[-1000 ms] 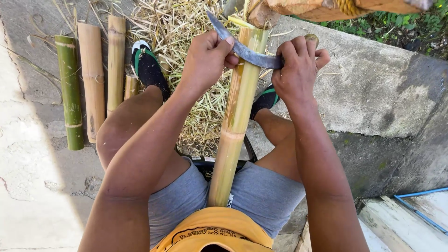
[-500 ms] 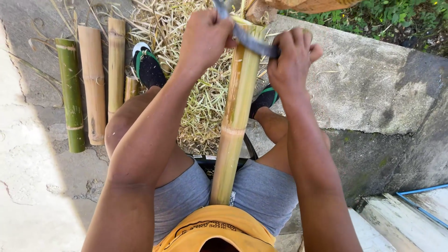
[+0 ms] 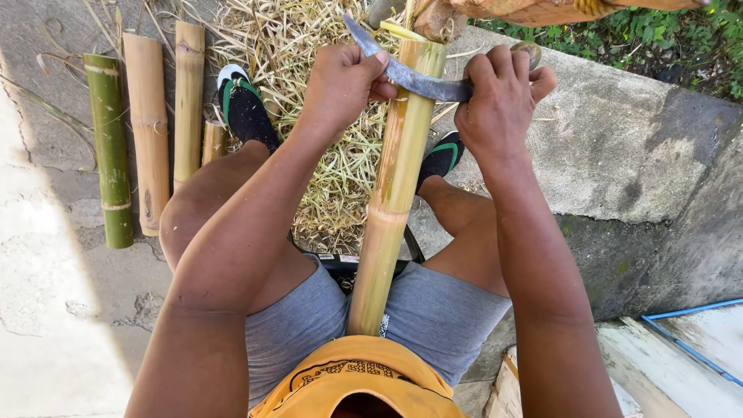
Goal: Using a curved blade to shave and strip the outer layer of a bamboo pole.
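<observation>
**Blade drawn down the pole**

Since the earlier frame, the blade has been brought a little lower on the pole, and both hands now sit further below the top edge of the view. The left foot has shifted slightly outward.

The left hand is closed around the pointed end of the blade, with the fingers wrapped over the steel. The right hand is closed around the handle end; a rounded butt projects beyond the knuckles. The blade is curved and dark, and is laid crosswise against the pole near its upper end, touching it.

The pole is a yellowish bamboo length with green streaks. It is held slanted between the knees, its lower end hidden at the waist against the grey shorts and its upper end resting near a wooden block at the top of the view.

Both feet, in black sandals with green straps, are set on a heap of dry shavings on the concrete floor.

To the left, four cut bamboo pieces are laid side by side on the floor: one green piece, two tan pieces and a short stub. A concrete ledge lies to the right, with a blue pipe below it.
</observation>
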